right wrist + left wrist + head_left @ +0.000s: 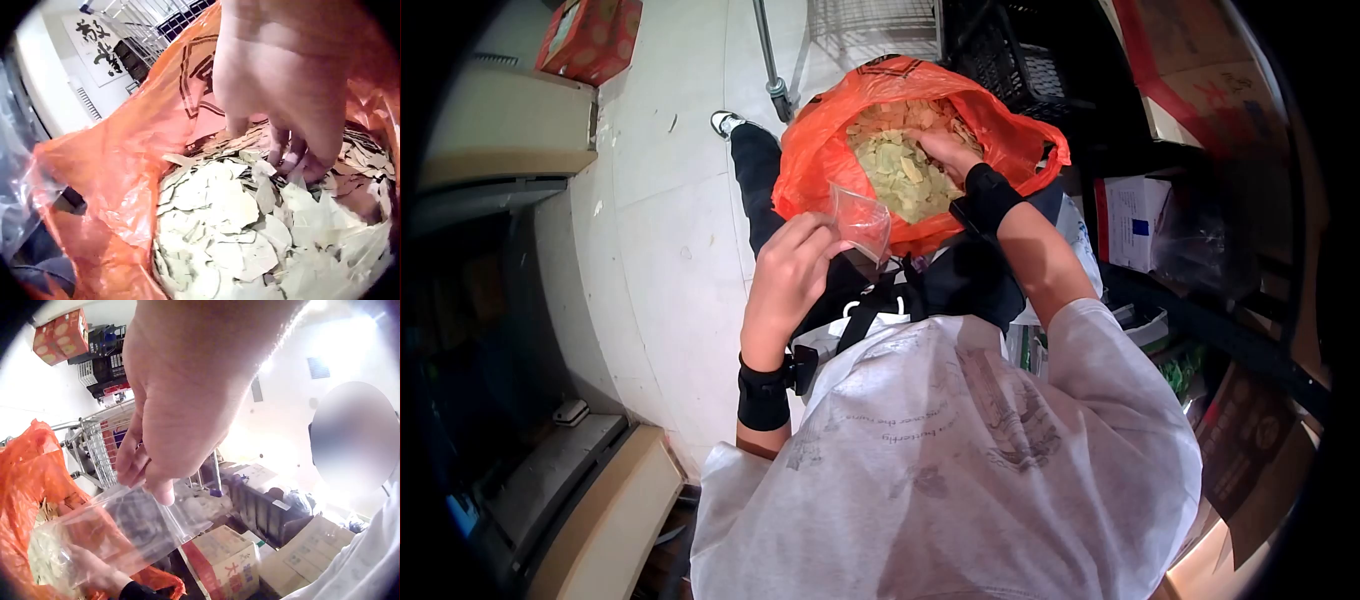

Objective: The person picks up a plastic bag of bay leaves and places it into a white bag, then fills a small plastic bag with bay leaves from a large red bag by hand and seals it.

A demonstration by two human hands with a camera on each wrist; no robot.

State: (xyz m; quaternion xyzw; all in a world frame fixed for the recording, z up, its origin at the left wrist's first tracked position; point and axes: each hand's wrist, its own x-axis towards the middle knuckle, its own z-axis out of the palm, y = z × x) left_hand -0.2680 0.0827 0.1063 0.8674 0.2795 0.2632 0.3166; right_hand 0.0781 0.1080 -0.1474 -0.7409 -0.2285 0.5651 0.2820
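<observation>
An orange plastic bag (820, 125) stands open between the person's legs, filled with pale green and tan dried leaves (219, 212). The right hand (948, 152) is down inside it, its curled fingers (294, 156) gripping among the leaves; the fingertips are partly hidden by them. Beside the bag's near left rim, the left hand (793, 262) pinches a clear plastic bag (862, 222) by its top edge, between thumb and fingers. In the left wrist view this see-through bag (125, 534) hangs flat and overlaps the orange bag and the right hand.
A metal cart (103, 447) stands beyond the orange bag, with black crates (1010, 75) to its right. Cardboard boxes (222, 562) are stacked on the right side. A red patterned box (590, 38) sits at the far left on the tiled floor (665, 250).
</observation>
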